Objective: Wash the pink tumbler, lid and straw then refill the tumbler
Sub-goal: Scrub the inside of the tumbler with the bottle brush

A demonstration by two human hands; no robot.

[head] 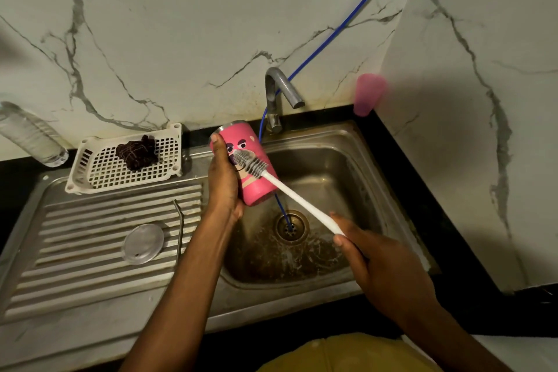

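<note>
We find the left hand [223, 184] wrapped around the pink tumbler [250, 163], tilted over the sink [356, 142]. The right hand [380, 266] is closed on a white brush [271, 178], its bristles touching the tumbler's side. Lid [142, 243] and straw [180, 229] lie on the drainboard [75, 251], left.

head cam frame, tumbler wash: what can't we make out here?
All in the head view:
- Pink tumbler: inside hidden, mouth faces away; left hand covers its near side.
- Brush: handle end buried in the right hand.
- Lid and straw on the drainboard: too small to judge clean or dirty.
- Pink object by the wall: blurred, unidentifiable.
- Clear bottle: cut off by the left edge.
</note>
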